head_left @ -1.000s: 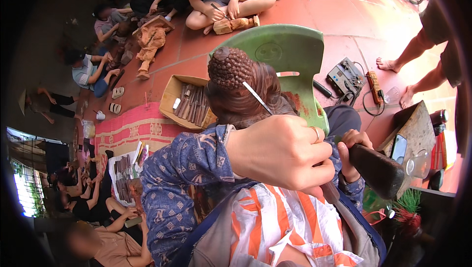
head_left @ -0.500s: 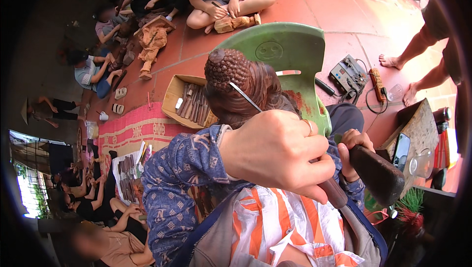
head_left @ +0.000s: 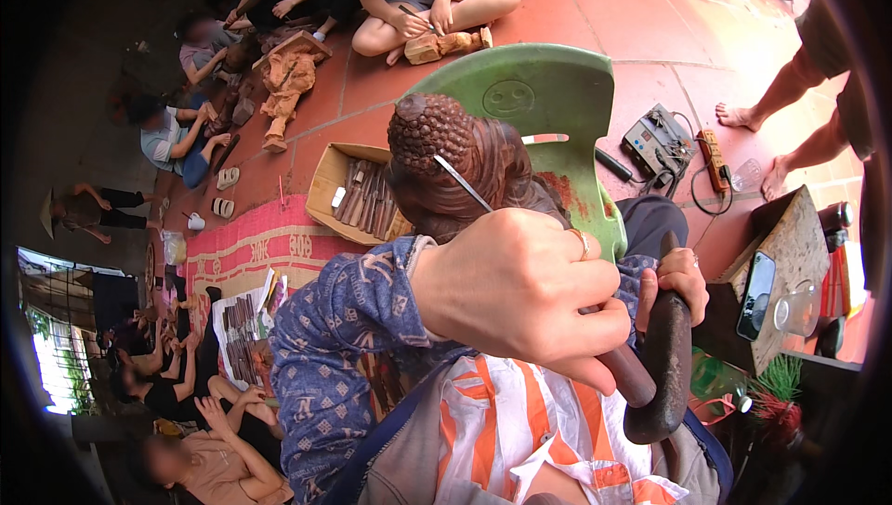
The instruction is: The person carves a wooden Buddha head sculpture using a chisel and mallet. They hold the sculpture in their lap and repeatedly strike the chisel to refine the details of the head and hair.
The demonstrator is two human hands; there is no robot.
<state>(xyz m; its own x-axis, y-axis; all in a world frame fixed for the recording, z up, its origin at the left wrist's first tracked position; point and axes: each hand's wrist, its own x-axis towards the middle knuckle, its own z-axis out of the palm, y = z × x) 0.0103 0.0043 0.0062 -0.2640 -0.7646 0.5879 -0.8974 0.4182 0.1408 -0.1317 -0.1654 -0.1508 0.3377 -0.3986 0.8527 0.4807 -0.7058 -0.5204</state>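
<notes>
A dark carved wooden statue (head_left: 432,133) with a knobbly curled head rests against a green plastic chair (head_left: 567,87). My left hand (head_left: 525,291) is closed around a chisel, its wooden handle (head_left: 627,377) jutting out below the fingers. The thin metal blade (head_left: 462,182) slants up and left to the edge of the statue's curls. My right hand (head_left: 683,284) grips a dark wooden mallet (head_left: 662,375) by its upper part. The mallet's thick end hangs beside the butt of the chisel handle and seems to touch it.
A cardboard box (head_left: 325,180) of chisels stands left of the statue on a red patterned mat (head_left: 246,249). More tools (head_left: 243,338) lie on paper. A power unit (head_left: 658,147), power strip (head_left: 714,163) and wooden block with a phone (head_left: 757,287) are at right. Several people sit around.
My right hand has swung the mallet in to the left, from pointing off to the lower right to hanging against the chisel's butt. The left hand and chisel have barely moved.
</notes>
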